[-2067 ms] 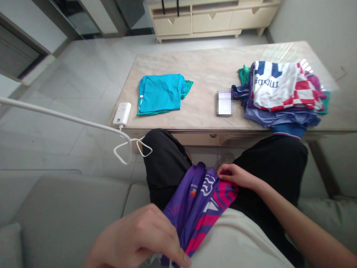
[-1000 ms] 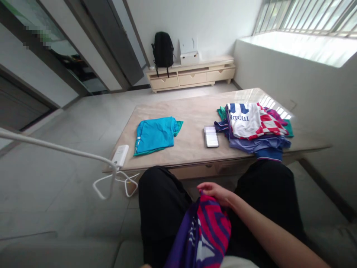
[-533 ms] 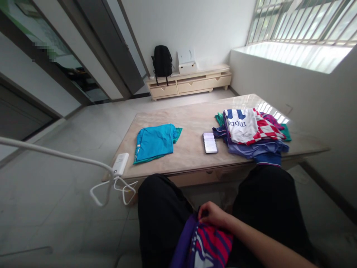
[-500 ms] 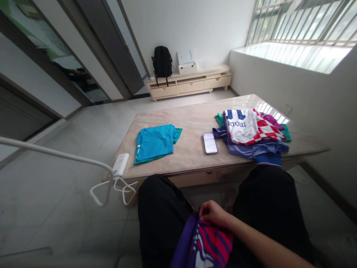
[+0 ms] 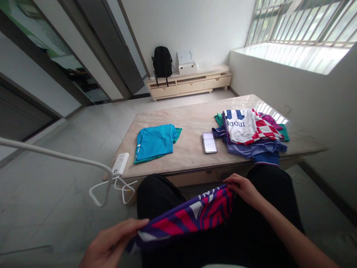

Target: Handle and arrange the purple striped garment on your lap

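Purple jersey (image 5: 192, 216) edges, both hands gripping

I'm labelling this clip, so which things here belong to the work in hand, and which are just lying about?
In hand:
- purple and pink jersey, stretched between left hand and right hand
- pile of jerseys on the table
- folded teal shirt

Lying about:
- phone
- white power adapter
- black backpack
- white box
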Tool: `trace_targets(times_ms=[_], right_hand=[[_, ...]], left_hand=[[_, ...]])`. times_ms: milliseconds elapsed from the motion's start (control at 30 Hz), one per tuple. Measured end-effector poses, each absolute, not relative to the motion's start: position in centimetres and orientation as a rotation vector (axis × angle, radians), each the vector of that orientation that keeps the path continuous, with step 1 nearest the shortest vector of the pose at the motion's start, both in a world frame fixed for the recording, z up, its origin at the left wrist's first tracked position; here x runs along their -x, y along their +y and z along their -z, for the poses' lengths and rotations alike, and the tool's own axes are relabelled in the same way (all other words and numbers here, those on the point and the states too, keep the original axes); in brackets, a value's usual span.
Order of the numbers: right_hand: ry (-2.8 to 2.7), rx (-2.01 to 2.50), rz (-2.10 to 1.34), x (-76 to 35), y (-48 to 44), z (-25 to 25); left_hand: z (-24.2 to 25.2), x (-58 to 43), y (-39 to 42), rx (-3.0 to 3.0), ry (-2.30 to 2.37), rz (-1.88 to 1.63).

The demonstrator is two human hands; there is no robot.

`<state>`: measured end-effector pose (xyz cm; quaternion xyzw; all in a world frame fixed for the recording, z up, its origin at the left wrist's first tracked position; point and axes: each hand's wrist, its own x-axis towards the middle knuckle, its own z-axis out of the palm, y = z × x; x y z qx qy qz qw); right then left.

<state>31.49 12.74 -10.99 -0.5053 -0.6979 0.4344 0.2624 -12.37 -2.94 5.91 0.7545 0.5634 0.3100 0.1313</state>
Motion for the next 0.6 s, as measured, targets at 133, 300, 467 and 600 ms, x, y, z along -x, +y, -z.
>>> trace_targets(times_ms=[133, 300, 467, 600], right_hand=[[-1.996, 1.294, -1.065, -35.6, 13.8, 5.8], [-2.054, 1.325, -0.602, -38.2, 14.0, 1.3], [-1.919, 1.510, -0.509, -38.9, 12.8, 0.2], [-1.706, 1.661, -0.444, -39.0, 11.8, -0.7]], left_hand=[[-5.0, 12.8, -0.2, -2.359, 1.730, -0.894], [-4.2, 11.1, 3.4, -2.654, 1.746, -0.959], [-3.7, 10.1, 6.3, -2.776, 1.844, -0.972], [-3.2, 10.0, 8.1, -2.844, 1.831, -0.896]])
